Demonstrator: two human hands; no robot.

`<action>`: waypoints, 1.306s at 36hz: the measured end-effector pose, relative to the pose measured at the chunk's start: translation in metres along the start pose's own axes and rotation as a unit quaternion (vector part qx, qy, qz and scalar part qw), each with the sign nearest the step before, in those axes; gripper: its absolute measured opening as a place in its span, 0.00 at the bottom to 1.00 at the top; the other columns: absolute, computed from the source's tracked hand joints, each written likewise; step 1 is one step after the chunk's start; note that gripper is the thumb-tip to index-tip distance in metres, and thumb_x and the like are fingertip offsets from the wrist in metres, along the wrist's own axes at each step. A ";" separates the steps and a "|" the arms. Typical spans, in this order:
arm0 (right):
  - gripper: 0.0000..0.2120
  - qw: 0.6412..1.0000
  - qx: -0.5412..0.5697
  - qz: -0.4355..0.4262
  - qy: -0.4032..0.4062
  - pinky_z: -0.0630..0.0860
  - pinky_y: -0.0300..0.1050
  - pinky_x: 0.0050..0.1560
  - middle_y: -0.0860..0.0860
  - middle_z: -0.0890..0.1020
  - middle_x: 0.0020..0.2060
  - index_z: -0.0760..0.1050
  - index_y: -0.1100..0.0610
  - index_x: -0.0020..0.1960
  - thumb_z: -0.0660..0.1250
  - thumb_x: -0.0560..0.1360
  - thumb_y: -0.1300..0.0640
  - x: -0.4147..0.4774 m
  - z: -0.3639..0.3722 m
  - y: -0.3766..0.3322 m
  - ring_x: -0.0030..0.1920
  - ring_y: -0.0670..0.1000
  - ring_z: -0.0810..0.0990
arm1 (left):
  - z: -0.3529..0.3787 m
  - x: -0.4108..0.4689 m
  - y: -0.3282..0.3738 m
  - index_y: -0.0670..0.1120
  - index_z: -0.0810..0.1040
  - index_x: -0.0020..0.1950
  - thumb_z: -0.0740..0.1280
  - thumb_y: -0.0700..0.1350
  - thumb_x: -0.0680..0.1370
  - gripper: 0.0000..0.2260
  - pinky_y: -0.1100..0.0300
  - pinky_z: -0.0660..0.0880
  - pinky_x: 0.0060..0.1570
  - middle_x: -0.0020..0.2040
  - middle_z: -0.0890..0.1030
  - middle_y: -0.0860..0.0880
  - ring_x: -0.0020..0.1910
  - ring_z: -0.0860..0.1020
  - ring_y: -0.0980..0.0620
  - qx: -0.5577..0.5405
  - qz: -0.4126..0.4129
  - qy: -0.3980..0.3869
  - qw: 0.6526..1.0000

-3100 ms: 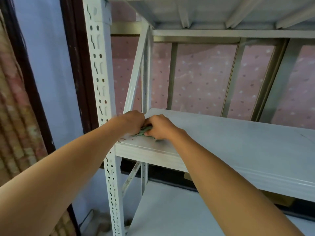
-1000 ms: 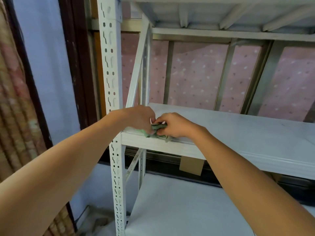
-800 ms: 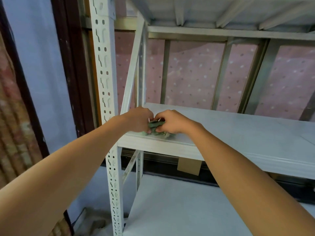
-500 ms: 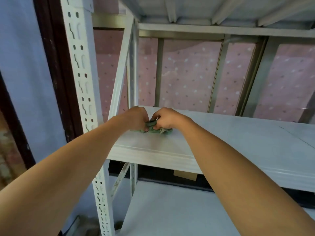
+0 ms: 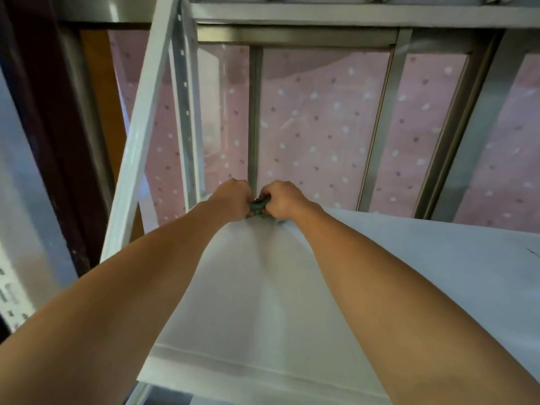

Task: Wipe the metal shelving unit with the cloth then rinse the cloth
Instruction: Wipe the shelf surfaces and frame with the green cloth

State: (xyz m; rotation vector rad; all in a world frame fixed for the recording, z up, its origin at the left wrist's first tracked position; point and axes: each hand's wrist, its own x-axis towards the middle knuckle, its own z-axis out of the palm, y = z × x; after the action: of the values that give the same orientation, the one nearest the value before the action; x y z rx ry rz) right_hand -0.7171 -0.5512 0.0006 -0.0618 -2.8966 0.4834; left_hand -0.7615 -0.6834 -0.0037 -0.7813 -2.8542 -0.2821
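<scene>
A: Head view. You are reaching both arms out over the white shelf board [image 5: 292, 302] of the metal shelving unit [image 5: 137, 141]. Your left hand [image 5: 232, 200] and right hand [image 5: 282, 200] are meeting at the far edge of the board, left of its middle.

B: And the cloth?

A: The green cloth [image 5: 258, 209] is bunched between your two hands, resting on the board at its far edge. Each hand is curling its fingers closed around one end of it; only a small dark-green wad is showing between them.

B: Surroundings?

A: A white diagonal brace is rising on the left, the perforated upright [image 5: 11, 293] is blurring at the near left. Beyond the far edge, a pink dotted curtain [image 5: 321, 127] is hanging behind grey window bars [image 5: 377, 127]. A small dark mark [image 5: 532, 252] is showing on the board at far right.
</scene>
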 end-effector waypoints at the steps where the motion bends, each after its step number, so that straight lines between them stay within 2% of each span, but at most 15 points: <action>1: 0.18 1.000 -0.004 0.001 0.000 0.76 0.42 0.48 0.55 0.81 0.57 0.81 0.49 0.62 0.66 0.75 0.62 0.006 0.000 0.005 0.52 0.57 0.80 | 0.003 0.008 0.001 0.44 0.86 0.46 0.71 0.48 0.75 0.08 0.58 0.72 0.38 0.37 0.79 0.47 0.41 0.78 0.47 -0.002 -0.005 0.003 1.000; 5: 0.16 1.000 -0.028 -0.001 0.002 0.79 0.48 0.54 0.56 0.81 0.56 0.81 0.53 0.61 0.66 0.75 0.61 0.026 0.000 0.021 0.52 0.58 0.80 | 0.011 0.034 0.004 0.45 0.86 0.48 0.71 0.49 0.75 0.09 0.58 0.72 0.40 0.42 0.81 0.45 0.44 0.79 0.46 0.002 -0.013 0.011 1.000; 14: 0.16 0.998 -0.051 -0.021 0.018 0.78 0.48 0.49 0.58 0.80 0.55 0.79 0.53 0.61 0.64 0.75 0.63 0.017 -0.005 0.036 0.51 0.60 0.79 | 0.014 0.040 0.019 0.46 0.87 0.51 0.70 0.50 0.76 0.10 0.57 0.73 0.44 0.48 0.84 0.45 0.49 0.79 0.45 0.005 0.002 0.009 1.000; 16: 0.15 0.998 -0.059 -0.019 0.022 0.77 0.48 0.48 0.58 0.79 0.55 0.79 0.53 0.60 0.64 0.75 0.63 0.007 -0.007 0.038 0.51 0.61 0.79 | 0.013 0.033 0.025 0.47 0.86 0.50 0.70 0.49 0.75 0.09 0.57 0.73 0.44 0.45 0.83 0.46 0.49 0.79 0.45 0.005 0.012 0.006 1.000; 18: 0.16 0.998 -0.059 -0.016 0.019 0.77 0.48 0.49 0.58 0.79 0.56 0.79 0.53 0.61 0.64 0.75 0.63 -0.006 -0.011 0.040 0.52 0.61 0.79 | 0.010 0.023 0.033 0.47 0.87 0.48 0.71 0.49 0.75 0.08 0.59 0.69 0.41 0.39 0.78 0.48 0.47 0.78 0.45 0.003 0.020 0.000 1.000; 21: 0.17 0.999 -0.047 -0.011 0.013 0.75 0.47 0.47 0.58 0.79 0.56 0.79 0.52 0.62 0.63 0.75 0.63 -0.031 -0.016 0.043 0.53 0.61 0.79 | 0.005 0.002 0.046 0.48 0.87 0.48 0.72 0.49 0.75 0.07 0.62 0.66 0.38 0.35 0.75 0.52 0.42 0.75 0.49 -0.002 0.030 -0.011 0.999; 24: 0.16 1.000 -0.027 -0.007 0.014 0.70 0.44 0.45 0.57 0.80 0.57 0.80 0.49 0.60 0.65 0.75 0.61 -0.063 -0.020 0.041 0.53 0.60 0.79 | -0.002 -0.026 0.056 0.48 0.86 0.43 0.72 0.49 0.74 0.07 0.62 0.62 0.30 0.30 0.73 0.53 0.38 0.74 0.50 -0.003 0.053 -0.018 0.998; 26: 0.16 1.000 -0.016 -0.001 0.017 0.70 0.43 0.45 0.56 0.81 0.57 0.81 0.48 0.60 0.67 0.74 0.59 -0.086 -0.022 0.036 0.53 0.59 0.79 | -0.007 -0.047 0.060 0.47 0.86 0.41 0.72 0.50 0.74 0.07 0.62 0.63 0.30 0.29 0.72 0.54 0.37 0.74 0.50 -0.001 0.069 -0.022 0.997; 29: 0.17 1.000 -0.017 0.007 0.022 0.69 0.42 0.45 0.56 0.81 0.58 0.81 0.47 0.61 0.68 0.74 0.58 -0.124 -0.025 0.023 0.54 0.59 0.79 | -0.013 -0.084 0.066 0.49 0.82 0.35 0.72 0.49 0.73 0.08 0.61 0.66 0.37 0.28 0.72 0.54 0.39 0.75 0.48 0.002 0.082 -0.020 0.996; 33: 0.18 0.999 -0.028 0.010 0.030 0.73 0.44 0.48 0.55 0.81 0.57 0.81 0.47 0.61 0.68 0.73 0.59 -0.175 -0.027 0.004 0.55 0.59 0.79 | -0.022 -0.134 0.075 0.46 0.85 0.42 0.71 0.50 0.75 0.08 0.61 0.67 0.41 0.34 0.75 0.51 0.44 0.77 0.47 0.017 0.090 -0.028 0.995; 36: 0.18 0.999 -0.029 0.017 0.038 0.78 0.49 0.53 0.57 0.81 0.57 0.81 0.47 0.61 0.68 0.73 0.59 -0.210 -0.027 -0.010 0.54 0.60 0.79 | -0.027 -0.166 0.079 0.49 0.83 0.40 0.71 0.50 0.75 0.07 0.59 0.69 0.42 0.33 0.74 0.53 0.43 0.74 0.48 0.016 0.090 -0.030 0.995; 41: 0.17 0.998 -0.040 0.024 0.038 0.76 0.47 0.49 0.56 0.81 0.54 0.80 0.50 0.61 0.68 0.74 0.60 -0.263 -0.031 -0.029 0.52 0.59 0.79 | -0.036 -0.215 0.088 0.49 0.87 0.49 0.69 0.52 0.76 0.09 0.57 0.72 0.45 0.44 0.80 0.48 0.49 0.76 0.46 0.024 0.100 -0.038 0.994; 45: 0.18 0.998 -0.053 0.028 0.029 0.75 0.47 0.46 0.56 0.80 0.54 0.80 0.52 0.62 0.66 0.74 0.63 -0.299 -0.039 -0.041 0.51 0.58 0.79 | -0.043 -0.248 0.101 0.47 0.86 0.50 0.70 0.52 0.76 0.11 0.57 0.74 0.46 0.44 0.80 0.48 0.46 0.74 0.48 0.026 0.099 -0.046 0.994; 47: 0.18 0.997 -0.060 0.032 0.025 0.73 0.47 0.44 0.55 0.80 0.53 0.80 0.52 0.61 0.65 0.73 0.64 -0.313 -0.042 -0.045 0.50 0.58 0.79 | -0.044 -0.259 0.106 0.47 0.87 0.49 0.70 0.51 0.75 0.10 0.57 0.74 0.43 0.42 0.80 0.48 0.43 0.74 0.48 0.018 0.095 -0.046 0.994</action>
State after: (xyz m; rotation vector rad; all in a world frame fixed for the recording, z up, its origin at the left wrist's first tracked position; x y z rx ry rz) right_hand -0.4030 -0.6035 -0.0061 -0.1828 -2.8782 0.3133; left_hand -0.4817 -0.7298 -0.0010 -1.0750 -2.8318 -0.1729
